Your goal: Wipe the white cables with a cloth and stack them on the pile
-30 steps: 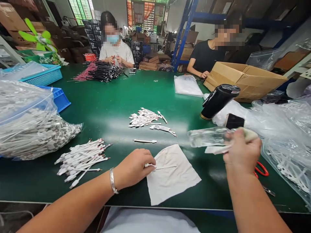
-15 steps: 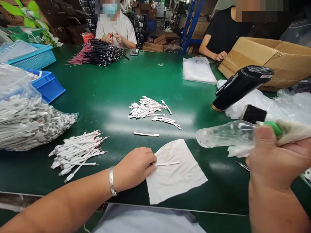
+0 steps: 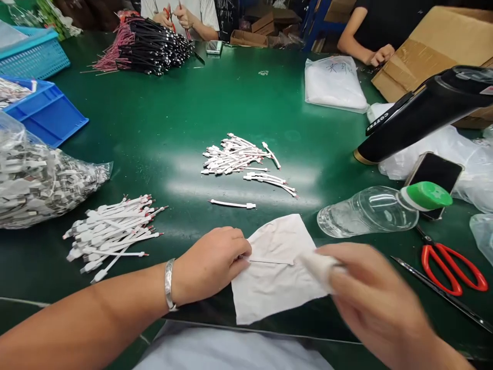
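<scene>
My left hand pinches one end of a short white cable; its free part lies across a white cloth spread near the table's front edge. Close to that cable's far end, my right hand, blurred by motion, grips a bunched white rag. Beyond the right hand is a clear bottle with a green cap. Short white cables lie in a pile beyond the cloth, and another cable pile is left of my left hand. A single cable lies between them.
Red-handled scissors and tweezers lie at right, near a phone and black tumbler. A bag of connectors and blue bin stand left. Two co-workers sit opposite, one beside black cables.
My right hand has moved left with the rag, from the bottle's cap to the cable's end over the cloth. My left hand stays nearly in place. The view has tilted down.
</scene>
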Action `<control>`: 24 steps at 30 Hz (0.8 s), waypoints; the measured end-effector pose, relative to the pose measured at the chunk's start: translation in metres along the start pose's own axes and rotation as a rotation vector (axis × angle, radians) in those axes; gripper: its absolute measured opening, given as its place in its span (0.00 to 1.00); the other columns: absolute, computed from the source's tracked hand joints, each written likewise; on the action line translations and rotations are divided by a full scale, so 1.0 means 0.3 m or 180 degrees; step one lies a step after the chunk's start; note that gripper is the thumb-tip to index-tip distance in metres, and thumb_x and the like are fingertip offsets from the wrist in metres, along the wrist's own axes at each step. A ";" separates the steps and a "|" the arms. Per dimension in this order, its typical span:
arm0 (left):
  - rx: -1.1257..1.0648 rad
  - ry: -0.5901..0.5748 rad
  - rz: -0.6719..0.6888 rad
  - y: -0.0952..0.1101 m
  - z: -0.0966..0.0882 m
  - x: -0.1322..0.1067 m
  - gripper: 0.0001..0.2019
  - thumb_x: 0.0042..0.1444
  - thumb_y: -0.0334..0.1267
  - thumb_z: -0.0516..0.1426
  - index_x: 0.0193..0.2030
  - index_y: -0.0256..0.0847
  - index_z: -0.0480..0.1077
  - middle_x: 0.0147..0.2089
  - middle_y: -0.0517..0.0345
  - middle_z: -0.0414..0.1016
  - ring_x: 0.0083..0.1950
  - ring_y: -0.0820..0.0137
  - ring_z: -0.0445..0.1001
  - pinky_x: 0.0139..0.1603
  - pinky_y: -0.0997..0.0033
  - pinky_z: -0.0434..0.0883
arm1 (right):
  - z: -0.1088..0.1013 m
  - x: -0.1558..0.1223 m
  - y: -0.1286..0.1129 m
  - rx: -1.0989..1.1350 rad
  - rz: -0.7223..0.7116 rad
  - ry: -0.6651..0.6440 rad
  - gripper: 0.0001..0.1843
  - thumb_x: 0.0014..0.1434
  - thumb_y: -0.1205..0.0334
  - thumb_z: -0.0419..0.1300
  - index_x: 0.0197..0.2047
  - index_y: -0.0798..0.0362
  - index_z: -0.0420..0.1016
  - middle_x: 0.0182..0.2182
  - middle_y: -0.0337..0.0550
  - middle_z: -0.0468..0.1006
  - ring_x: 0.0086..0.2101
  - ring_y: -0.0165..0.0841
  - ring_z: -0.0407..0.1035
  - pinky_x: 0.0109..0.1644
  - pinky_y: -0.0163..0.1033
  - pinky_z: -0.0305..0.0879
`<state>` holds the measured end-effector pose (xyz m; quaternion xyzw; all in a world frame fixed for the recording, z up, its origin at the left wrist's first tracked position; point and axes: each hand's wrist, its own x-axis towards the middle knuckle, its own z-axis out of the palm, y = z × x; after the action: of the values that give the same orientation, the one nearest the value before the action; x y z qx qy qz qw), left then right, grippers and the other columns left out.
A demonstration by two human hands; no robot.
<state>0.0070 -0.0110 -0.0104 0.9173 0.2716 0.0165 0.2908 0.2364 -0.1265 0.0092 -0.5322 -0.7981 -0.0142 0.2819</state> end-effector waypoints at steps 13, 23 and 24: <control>-0.0055 -0.0158 0.0043 -0.008 -0.004 0.012 0.06 0.58 0.33 0.53 0.31 0.38 0.68 0.33 0.59 0.71 0.35 0.71 0.65 0.38 0.71 0.61 | 0.125 -0.009 0.042 -0.0258 -0.0653 -0.1190 0.19 0.52 0.80 0.45 0.36 0.54 0.72 0.33 0.47 0.69 0.32 0.35 0.59 0.33 0.39 0.54; -0.0123 -0.0265 -0.0080 -0.004 -0.010 0.022 0.06 0.58 0.33 0.54 0.31 0.38 0.69 0.33 0.59 0.71 0.36 0.71 0.66 0.38 0.71 0.61 | 0.157 0.028 0.039 -0.0093 -0.0790 -0.1347 0.15 0.55 0.78 0.46 0.34 0.55 0.71 0.30 0.44 0.66 0.28 0.34 0.54 0.31 0.39 0.50; -0.0114 -0.0291 -0.0087 -0.004 -0.010 0.022 0.06 0.58 0.33 0.54 0.31 0.38 0.69 0.32 0.59 0.71 0.35 0.71 0.66 0.38 0.71 0.61 | 0.146 0.015 0.048 -0.0150 -0.0763 -0.1351 0.15 0.54 0.79 0.46 0.33 0.55 0.71 0.30 0.44 0.66 0.29 0.34 0.55 0.32 0.39 0.50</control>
<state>0.0114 -0.0052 -0.0094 0.9079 0.2701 -0.0245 0.3195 0.2285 -0.1023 -0.0296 -0.4312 -0.8964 0.0459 0.0916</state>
